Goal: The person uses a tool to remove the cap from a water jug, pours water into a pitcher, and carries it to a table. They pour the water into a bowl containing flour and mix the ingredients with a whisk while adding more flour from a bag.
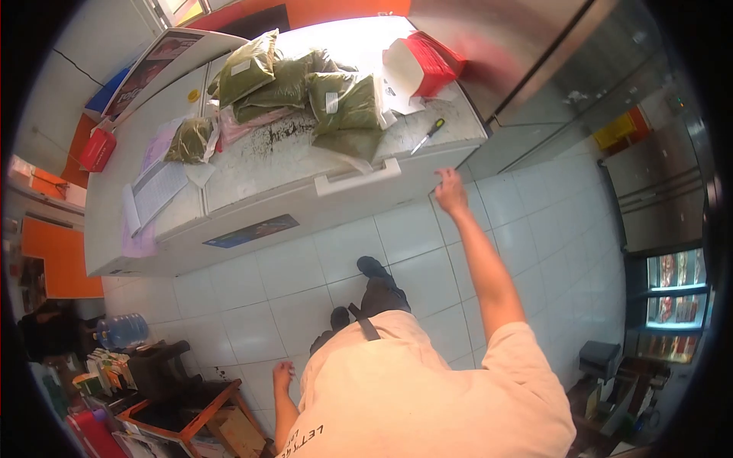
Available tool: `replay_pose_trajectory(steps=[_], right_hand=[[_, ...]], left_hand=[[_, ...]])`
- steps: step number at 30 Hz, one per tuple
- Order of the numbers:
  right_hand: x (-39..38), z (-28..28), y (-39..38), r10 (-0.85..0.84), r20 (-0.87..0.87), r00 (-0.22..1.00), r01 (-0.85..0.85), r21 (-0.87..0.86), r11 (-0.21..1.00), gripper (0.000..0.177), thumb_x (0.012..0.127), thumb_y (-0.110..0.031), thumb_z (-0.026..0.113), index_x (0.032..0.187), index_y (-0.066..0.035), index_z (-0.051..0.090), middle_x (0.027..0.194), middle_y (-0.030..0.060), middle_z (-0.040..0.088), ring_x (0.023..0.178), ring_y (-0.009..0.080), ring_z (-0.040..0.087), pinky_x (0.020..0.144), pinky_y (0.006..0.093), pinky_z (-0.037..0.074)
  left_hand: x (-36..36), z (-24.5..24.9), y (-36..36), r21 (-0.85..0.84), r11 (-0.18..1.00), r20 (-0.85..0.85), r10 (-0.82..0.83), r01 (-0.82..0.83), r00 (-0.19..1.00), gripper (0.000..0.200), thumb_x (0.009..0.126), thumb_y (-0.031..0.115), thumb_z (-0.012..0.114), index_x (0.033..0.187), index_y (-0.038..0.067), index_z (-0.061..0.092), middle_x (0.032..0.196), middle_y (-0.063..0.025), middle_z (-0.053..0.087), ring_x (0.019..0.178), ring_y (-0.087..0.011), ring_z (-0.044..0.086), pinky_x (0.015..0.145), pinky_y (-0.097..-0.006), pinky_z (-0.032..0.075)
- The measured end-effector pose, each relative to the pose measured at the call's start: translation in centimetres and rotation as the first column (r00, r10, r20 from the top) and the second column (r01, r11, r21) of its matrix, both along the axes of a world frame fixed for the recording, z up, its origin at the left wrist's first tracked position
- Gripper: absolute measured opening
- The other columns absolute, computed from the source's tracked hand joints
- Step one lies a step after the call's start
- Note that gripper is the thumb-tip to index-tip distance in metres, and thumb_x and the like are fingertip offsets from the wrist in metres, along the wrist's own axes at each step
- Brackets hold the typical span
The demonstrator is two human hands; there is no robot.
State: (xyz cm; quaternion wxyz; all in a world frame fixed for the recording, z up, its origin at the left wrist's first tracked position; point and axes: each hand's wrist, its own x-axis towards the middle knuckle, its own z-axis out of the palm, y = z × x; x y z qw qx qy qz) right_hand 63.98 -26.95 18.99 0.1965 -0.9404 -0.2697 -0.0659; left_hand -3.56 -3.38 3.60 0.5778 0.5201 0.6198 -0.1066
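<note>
Your right hand (451, 192) is out to the right of the freezer handle (359, 177), fingers loosely curled, holding nothing, nearest the screwdriver (428, 136). That lies on the freezer (252, 177), behind and right of the handle; green-filled bags (343, 101) sit behind it. Your left hand (283, 375) hangs well below the handle, its finger gap unclear.
</note>
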Motion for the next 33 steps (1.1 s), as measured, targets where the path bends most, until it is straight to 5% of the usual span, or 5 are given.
replay_pose_trajectory(steps=[3, 8, 23, 28, 33], right_hand=[[8.4, 3.0, 2.0, 0.065, 0.14, 0.988, -0.049, -0.109, 0.993, 0.042, 0.069, 0.003, 0.051, 0.109, -0.01, 0.052, 0.111, 0.0115, 0.05, 0.105, 0.0305, 0.049, 0.083, 0.0402, 0.046], [17.5, 1.6, 3.1, 0.366, 0.151, 0.918, -0.321, -0.257, 0.912, 0.042, 0.07, 0.003, 0.048, 0.111, -0.006, 0.051, 0.113, 0.0107, 0.052, 0.111, 0.0293, 0.047, 0.089, 0.0405, 0.04], [-0.4, -7.2, -1.3, -0.08, 0.096, 0.992, 0.061, 0.185, 0.981, 0.028, 0.067, -0.001, 0.052, 0.095, -0.002, 0.056, 0.097, 0.0147, 0.055, 0.092, 0.0355, 0.049, 0.082, 0.0432, 0.039], [-12.2, -16.4, -2.9, 0.31, -0.208, 0.928, -0.317, 0.001, 0.948, 0.025, 0.067, -0.003, 0.048, 0.088, 0.001, 0.062, 0.107, 0.0193, 0.055, 0.1, 0.0377, 0.05, 0.087, 0.0428, 0.039], [-23.8, -21.1, 2.9, 0.637, -0.702, 0.319, -0.828, 0.12, 0.548, 0.02, 0.072, -0.011, 0.051, 0.082, 0.0, 0.065, 0.091, 0.0216, 0.063, 0.086, 0.0359, 0.06, 0.074, 0.0404, 0.047]], left_hand=[[-4.0, -2.4, -5.6, 0.108, 0.883, -0.039, -0.455, 0.457, 0.889, 0.025, 0.086, 0.023, 0.046, 0.095, 0.005, 0.06, 0.078, -0.0059, 0.061, 0.059, -0.018, 0.058, 0.047, -0.029, 0.044], [3.7, 4.7, -11.3, -0.132, 0.968, -0.218, 0.183, -0.214, 0.959, 0.023, 0.084, 0.023, 0.053, 0.098, 0.007, 0.061, 0.085, -0.0044, 0.063, 0.063, -0.0171, 0.058, 0.053, -0.0324, 0.045], [16.4, 11.6, -16.9, 0.268, 0.849, 0.21, 0.41, -0.455, 0.888, 0.025, 0.087, 0.027, 0.055, 0.095, 0.004, 0.061, 0.085, -0.0063, 0.063, 0.07, -0.0137, 0.058, 0.063, -0.027, 0.046], [7.9, 6.1, -35.6, 0.224, 0.655, 0.238, 0.681, -0.721, 0.693, 0.022, 0.086, 0.027, 0.057, 0.095, 0.007, 0.06, 0.082, -0.0025, 0.062, 0.067, -0.011, 0.055, 0.057, -0.0262, 0.043], [1.0, 3.6, -56.7, -0.026, 0.018, 0.169, 0.986, -0.999, 0.013, 0.024, 0.084, 0.026, 0.057, 0.098, 0.008, 0.06, 0.084, -0.0067, 0.062, 0.064, -0.0158, 0.057, 0.054, -0.0285, 0.043]])
